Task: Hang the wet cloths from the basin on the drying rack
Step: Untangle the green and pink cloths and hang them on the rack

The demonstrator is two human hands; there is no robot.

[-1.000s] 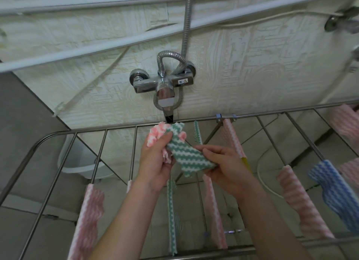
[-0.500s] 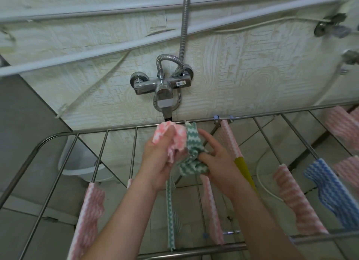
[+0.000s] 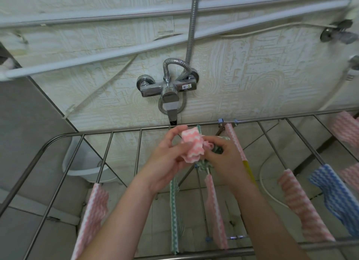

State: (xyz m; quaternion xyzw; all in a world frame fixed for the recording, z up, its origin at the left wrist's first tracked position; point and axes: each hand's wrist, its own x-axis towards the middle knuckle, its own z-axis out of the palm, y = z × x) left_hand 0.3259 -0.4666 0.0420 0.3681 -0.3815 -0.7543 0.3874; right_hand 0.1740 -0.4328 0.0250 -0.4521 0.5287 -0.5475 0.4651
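Cream embossed wall tiles are filling the background, with a chrome shower mixer tap (image 3: 169,89) jutting out at centre. Far left, a white plastic basin (image 3: 83,162) is sitting on the floor beneath the stainless steel drying rack (image 3: 126,130). The rails are hiding its inside, so what is left in it cannot be told. A pink-striped hung cloth (image 3: 95,207) is draping over a left rail.

Moving in, the left hand (image 3: 167,162) is clamping thumb and fingers round a crumpled pink-and-white wavy-striped cloth (image 3: 192,145), holding it up over the middle of the rack. Just beside it, the right hand (image 3: 223,158) is curling round a bunched green-and-white wavy-striped cloth (image 3: 217,150) while its fingertips are touching the pink bundle. Most of the green one is lying under those fingers, and whether the two are tangled is hard to make out.

Both look light, limp and clingy with water, so each is probably going to need taking by a corner or top edge and shaking open, one at a time.

Further right, more striped cloths are hanging on the rails, ending with a blue-and-white wavy-striped cloth (image 3: 334,191). The frame edge is cutting off the rack's right end.
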